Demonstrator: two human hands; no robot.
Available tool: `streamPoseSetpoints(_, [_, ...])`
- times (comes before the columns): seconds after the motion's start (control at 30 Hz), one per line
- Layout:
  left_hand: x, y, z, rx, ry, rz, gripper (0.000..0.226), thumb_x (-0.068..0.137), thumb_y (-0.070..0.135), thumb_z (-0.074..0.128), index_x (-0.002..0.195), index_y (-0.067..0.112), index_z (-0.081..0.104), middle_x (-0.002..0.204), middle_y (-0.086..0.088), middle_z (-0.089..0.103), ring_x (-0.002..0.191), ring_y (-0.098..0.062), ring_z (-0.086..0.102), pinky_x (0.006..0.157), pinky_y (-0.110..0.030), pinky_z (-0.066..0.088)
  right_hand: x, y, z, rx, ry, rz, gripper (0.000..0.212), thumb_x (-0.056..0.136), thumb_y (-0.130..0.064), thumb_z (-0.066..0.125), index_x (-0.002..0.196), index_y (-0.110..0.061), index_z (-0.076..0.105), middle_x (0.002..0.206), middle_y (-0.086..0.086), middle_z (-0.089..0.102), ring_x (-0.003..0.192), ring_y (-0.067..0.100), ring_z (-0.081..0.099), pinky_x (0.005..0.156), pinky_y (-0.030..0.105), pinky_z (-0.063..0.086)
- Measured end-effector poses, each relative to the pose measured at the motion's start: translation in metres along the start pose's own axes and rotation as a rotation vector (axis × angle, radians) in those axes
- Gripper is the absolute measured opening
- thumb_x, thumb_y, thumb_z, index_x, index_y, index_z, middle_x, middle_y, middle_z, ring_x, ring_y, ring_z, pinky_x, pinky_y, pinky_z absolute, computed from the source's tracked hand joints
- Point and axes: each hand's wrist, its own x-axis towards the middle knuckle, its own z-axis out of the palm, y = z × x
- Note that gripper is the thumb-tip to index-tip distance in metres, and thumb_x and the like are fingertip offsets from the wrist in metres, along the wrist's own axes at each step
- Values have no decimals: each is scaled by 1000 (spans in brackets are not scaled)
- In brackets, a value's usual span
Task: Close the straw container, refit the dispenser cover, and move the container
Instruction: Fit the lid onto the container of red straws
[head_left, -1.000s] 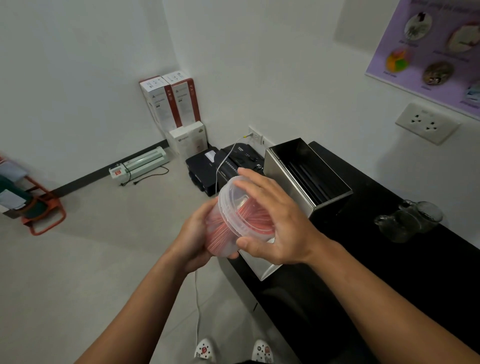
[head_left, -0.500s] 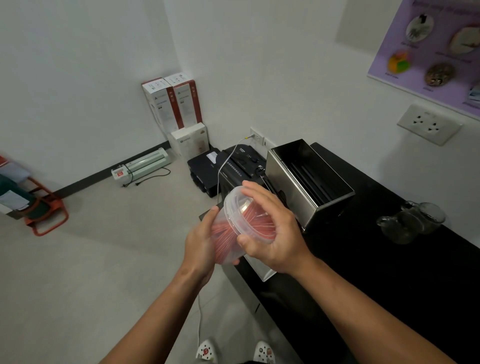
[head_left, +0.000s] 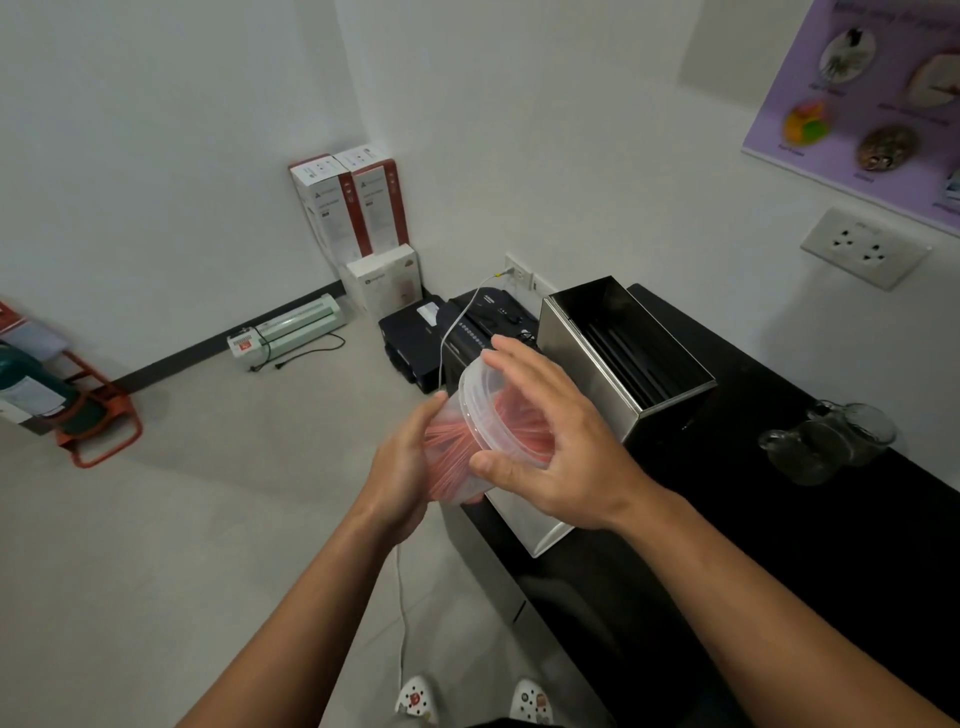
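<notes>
I hold a clear round plastic container (head_left: 470, 452) full of red straws in front of me, tilted on its side above the counter's edge. My left hand (head_left: 402, 470) cups its base and side. My right hand (head_left: 553, 441) spreads over the clear lid (head_left: 472, 400) on the container's mouth, thumb on the rim. Behind them the stainless steel straw dispenser (head_left: 618, 353) stands open-topped on the black counter (head_left: 779, 545), with dark straws inside. A flat steel piece (head_left: 524, 519), probably the dispenser's cover, lies on the counter under my right hand, mostly hidden.
Two glass cups (head_left: 831, 441) stand on the counter to the right. On the floor beyond are a black printer (head_left: 415, 338), white and red boxes (head_left: 353, 208), a laminator (head_left: 291, 332) and an orange stand (head_left: 98, 415). A white cable (head_left: 402, 623) hangs down by the counter.
Both hands kept their grip while the container shifted slightly lower and left. My right hand's fingers have worked around the lid's rim.
</notes>
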Motion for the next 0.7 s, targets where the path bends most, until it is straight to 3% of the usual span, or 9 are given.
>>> streamPoseSetpoints(0.1, [1, 6, -3, 44, -44, 10, 45, 99, 54, 50, 104, 22, 82, 105, -29, 77, 88, -52, 75, 74, -60, 62, 1, 0, 3, 12, 34, -69, 81, 86, -50, 73, 156, -21, 44, 165, -3, 36, 154, 16, 31, 120, 47, 36])
streamPoseSetpoints(0.23, [-1, -4, 1, 67, 99, 113, 43, 93, 58, 56, 98, 26, 84, 97, -16, 82, 88, -43, 79, 74, -75, 60, 1, 1, 15, 70, 156, -84, 73, 82, -42, 70, 148, -17, 54, 155, 1, 48, 145, 19, 45, 113, 48, 43])
streamPoseSetpoints(0.37, [-4, -18, 0, 73, 195, 156, 41, 86, 61, 56, 90, 33, 86, 90, -3, 83, 91, -39, 79, 87, -74, 56, 1, 2, 23, 100, 167, -64, 70, 81, -40, 72, 146, -18, 58, 153, 1, 51, 144, 17, 47, 114, 43, 43])
streamPoseSetpoints(0.53, [-5, -24, 2, 86, 182, 210, 38, 96, 50, 50, 89, 38, 85, 86, 4, 83, 79, -15, 79, 89, -61, 60, 0, 0, 27, 78, 161, -29, 70, 81, -40, 72, 147, -21, 57, 154, -2, 51, 146, 17, 45, 115, 42, 42])
streamPoseSetpoints(0.7, [2, -23, -2, -22, 107, 103, 39, 99, 47, 52, 100, 29, 86, 102, -8, 84, 99, -29, 79, 102, -65, 55, 4, 3, 14, 79, 14, 21, 72, 87, -51, 70, 153, -28, 49, 162, -12, 40, 152, 6, 33, 120, 34, 34])
